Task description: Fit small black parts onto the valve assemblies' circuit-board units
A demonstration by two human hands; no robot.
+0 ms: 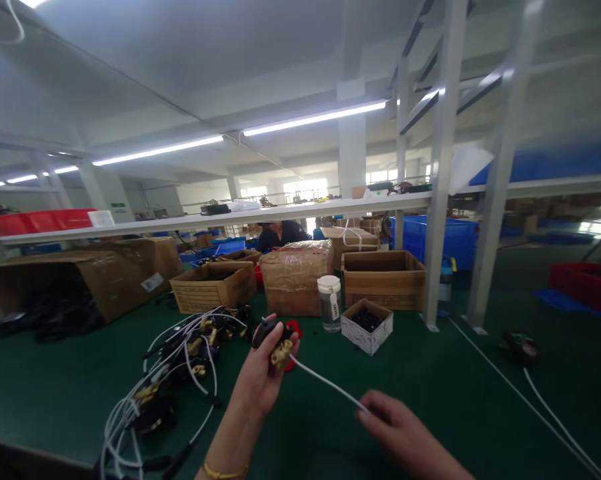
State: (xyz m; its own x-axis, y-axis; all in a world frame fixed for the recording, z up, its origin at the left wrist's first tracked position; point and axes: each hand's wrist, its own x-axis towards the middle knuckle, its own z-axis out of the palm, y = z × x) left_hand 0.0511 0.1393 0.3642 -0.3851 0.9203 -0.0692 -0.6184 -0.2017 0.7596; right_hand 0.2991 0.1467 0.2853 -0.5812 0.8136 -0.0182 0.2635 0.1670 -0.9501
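Grip of left hand [259, 381] clasps one brass fitting [281, 354]; right hand [404, 433] pinches one white tube [325, 382].

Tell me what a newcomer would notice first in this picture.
Front and centre, the left hand grips a brass-and-black fitting, and its white tube runs to the right hand, which pinches it. Left of the hands a tangle of tubes and fittings sprawls on the green table; behind stand cardboard boxes and a white-lidded jar.
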